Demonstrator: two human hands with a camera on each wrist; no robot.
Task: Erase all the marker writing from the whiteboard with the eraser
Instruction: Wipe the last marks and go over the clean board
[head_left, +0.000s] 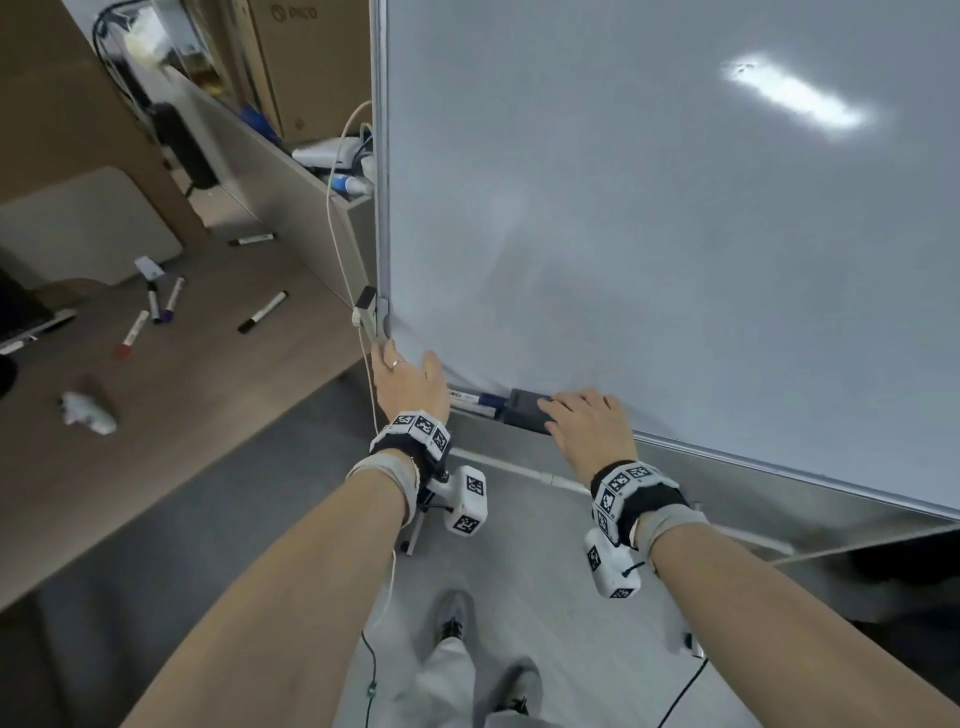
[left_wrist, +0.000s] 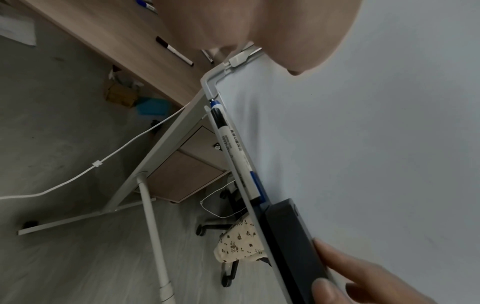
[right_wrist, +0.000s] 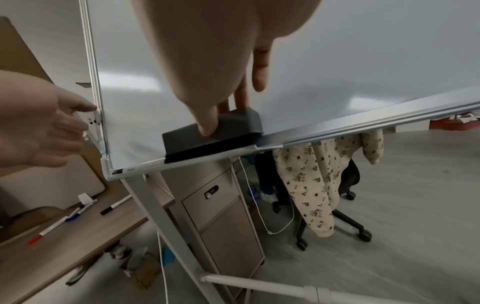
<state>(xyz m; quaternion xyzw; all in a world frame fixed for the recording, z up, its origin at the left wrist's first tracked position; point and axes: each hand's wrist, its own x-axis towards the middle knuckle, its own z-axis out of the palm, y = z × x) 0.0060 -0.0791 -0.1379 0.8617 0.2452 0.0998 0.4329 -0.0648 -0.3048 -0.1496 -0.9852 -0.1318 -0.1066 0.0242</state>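
The whiteboard (head_left: 649, 234) (right_wrist: 337, 61) shows no marker writing, only faint smears and a light glare. A dark grey eraser (head_left: 524, 410) (left_wrist: 293, 236) (right_wrist: 233, 133) sits on the tray (right_wrist: 363, 123) at the board's lower left edge. My right hand (head_left: 587, 421) grips it, thumb (right_wrist: 207, 123) on the near side and fingers behind. My left hand (head_left: 405, 374) (right_wrist: 39, 123) is open with spread fingers at the board's lower left corner, by the frame. A blue-capped marker (head_left: 475, 399) (left_wrist: 233, 152) lies on the tray between the two hands.
A wooden desk (head_left: 208, 389) on the left carries several markers (head_left: 262, 310) and a crumpled tissue (head_left: 88, 413). A white cable (head_left: 337, 208) hangs along the board's left frame. Behind the board stand a locked cabinet (right_wrist: 221, 216) and a wheeled chair with a floral garment (right_wrist: 319, 185).
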